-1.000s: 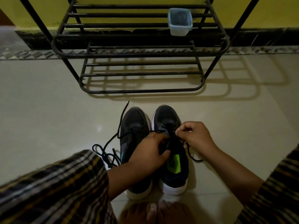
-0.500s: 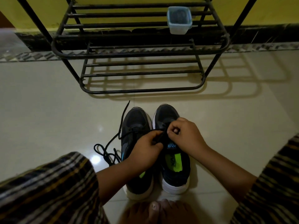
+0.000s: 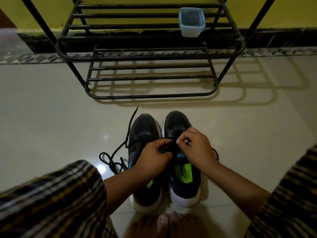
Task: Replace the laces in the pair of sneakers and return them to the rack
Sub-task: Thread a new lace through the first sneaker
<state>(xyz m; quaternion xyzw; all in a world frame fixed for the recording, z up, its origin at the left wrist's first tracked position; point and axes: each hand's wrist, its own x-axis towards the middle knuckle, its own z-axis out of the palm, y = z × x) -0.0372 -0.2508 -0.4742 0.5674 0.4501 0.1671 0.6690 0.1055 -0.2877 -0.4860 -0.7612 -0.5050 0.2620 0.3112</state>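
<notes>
Two dark sneakers with white soles and green insoles stand side by side on the floor, toes toward the rack: the left sneaker and the right sneaker. Both hands work over the right sneaker's tongue. My left hand pinches a black lace whose strand runs left across the left sneaker. My right hand pinches the lace at the right sneaker's eyelets. A loose tangle of black lace lies on the floor left of the shoes.
A black metal shoe rack stands ahead against the yellow wall, with a small translucent container on its upper shelf. Glossy tile floor surrounds the shoes. My checked-cloth knees and bare toes frame the near edge.
My right hand has come in from the right side of the shoe to its tongue, close to my left hand. The view shifted slightly; the shoes stayed put.
</notes>
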